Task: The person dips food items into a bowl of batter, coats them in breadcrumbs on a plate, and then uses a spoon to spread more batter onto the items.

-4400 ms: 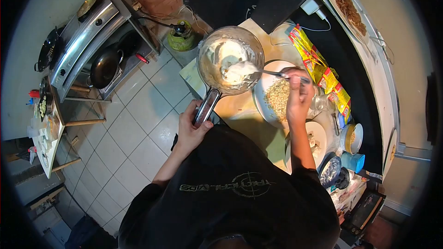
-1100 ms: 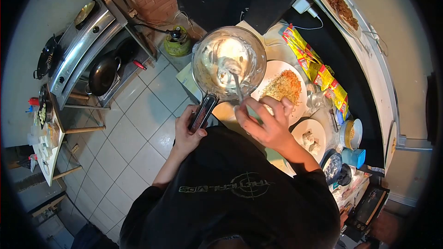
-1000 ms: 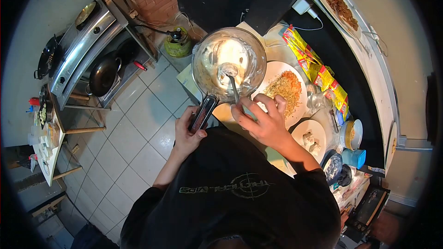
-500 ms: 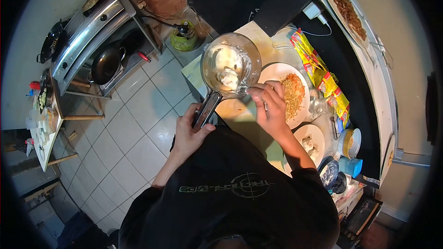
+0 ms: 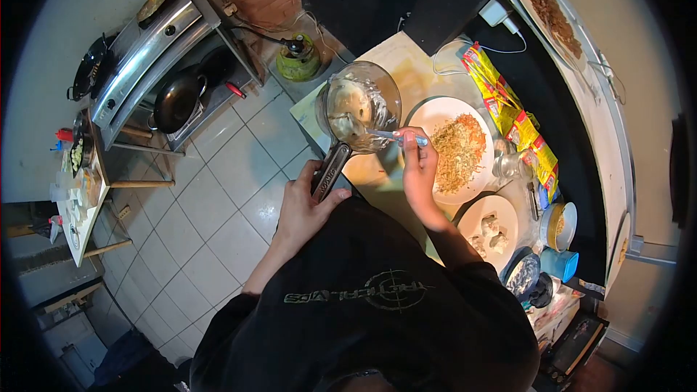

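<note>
My left hand (image 5: pixel 311 202) is closed round the dark handle of a saucepan (image 5: pixel 393 94), which is tilted above the table edge. A thick white, creamy mass (image 5: pixel 350 107) clings to the inside of the pan. Between the fingertips of my right hand (image 5: pixel 420 167) is a slim utensil with a blue handle (image 5: pixel 414 140). Its far end reaches into the white mass, so I cannot make out its shape. Just right of that hand lies a white plate (image 5: pixel 422 112) with brown crumbs and orange shreds (image 5: pixel 462 152).
A smaller plate (image 5: pixel 470 219) carries several white lumps. Yellow and red packets (image 5: pixel 501 105), a glass jar (image 5: pixel 506 165) and a bowl (image 5: pixel 568 226) line the table's right side. A stove (image 5: pixel 149 62) and green gas cylinder (image 5: pixel 298 65) stand across the tiled floor.
The saucepan has tipped and turned somewhat in my left hand. My right hand has turned, so the utensil's blue handle now shows. The whole view has shifted slightly.
</note>
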The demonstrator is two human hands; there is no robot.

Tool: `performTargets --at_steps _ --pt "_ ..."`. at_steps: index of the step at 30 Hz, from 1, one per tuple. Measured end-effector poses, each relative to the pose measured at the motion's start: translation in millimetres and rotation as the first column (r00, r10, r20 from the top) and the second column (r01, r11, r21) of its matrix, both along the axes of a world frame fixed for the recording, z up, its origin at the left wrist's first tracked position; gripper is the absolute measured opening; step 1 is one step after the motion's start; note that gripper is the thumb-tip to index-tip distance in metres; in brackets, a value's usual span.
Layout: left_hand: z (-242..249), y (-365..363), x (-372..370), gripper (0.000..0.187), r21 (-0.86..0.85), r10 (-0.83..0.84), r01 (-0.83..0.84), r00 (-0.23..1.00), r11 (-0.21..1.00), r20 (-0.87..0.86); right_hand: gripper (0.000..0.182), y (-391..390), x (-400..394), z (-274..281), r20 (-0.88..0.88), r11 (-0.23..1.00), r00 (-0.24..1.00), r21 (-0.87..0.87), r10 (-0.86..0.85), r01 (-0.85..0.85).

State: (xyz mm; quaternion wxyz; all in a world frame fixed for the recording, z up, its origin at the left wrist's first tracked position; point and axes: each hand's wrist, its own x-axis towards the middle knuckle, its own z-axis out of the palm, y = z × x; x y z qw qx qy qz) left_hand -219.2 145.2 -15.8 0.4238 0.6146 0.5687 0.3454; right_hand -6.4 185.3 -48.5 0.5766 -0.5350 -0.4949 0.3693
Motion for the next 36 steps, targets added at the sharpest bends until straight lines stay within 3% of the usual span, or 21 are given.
performTargets --at_steps 1,9,11,14,19,26,36 --pt "-1.7 0.0 0.4 0.056 0.001 0.003 -0.003 1.000 1.000 0.016 0.026 1.3 0.3 -1.8 -0.084 1.000 0.996 -0.011 0.002 -0.003" --pt "-4.6 0.9 1.3 0.054 0.018 -0.034 0.032 0.993 0.999 0.114 0.025 6.1 22.2 7.5 -0.202 0.997 0.977 -0.035 -0.069 0.063" --pt "-2.8 0.6 1.3 0.075 -0.036 -0.063 0.069 0.987 0.997 0.148 0.024 4.5 29.1 11.4 -0.212 0.996 0.974 -0.059 -0.078 0.067" --pt "-17.4 0.5 -1.8 0.063 -0.018 -0.082 0.090 0.965 0.996 0.249 0.025 -1.2 34.2 21.4 -0.234 0.992 0.964 -0.018 -0.123 0.122" --pt "-14.9 3.5 -0.4 0.069 0.013 -0.167 0.172 0.926 0.985 0.339 0.022 -15.1 50.6 37.6 -0.345 0.984 0.928 0.049 -0.142 0.169" --pt "0.2 1.5 9.7 0.076 -0.045 -0.259 0.313 0.851 0.949 0.456 0.024 -41.7 62.5 49.9 -0.308 0.961 0.923 0.081 -0.229 0.265" --pt "2.6 -15.6 54.0 0.076 -0.112 -0.410 0.513 0.782 0.851 0.468 0.025 -106.7 101.7 50.2 -0.262 0.902 0.873 0.020 -0.412 0.431"
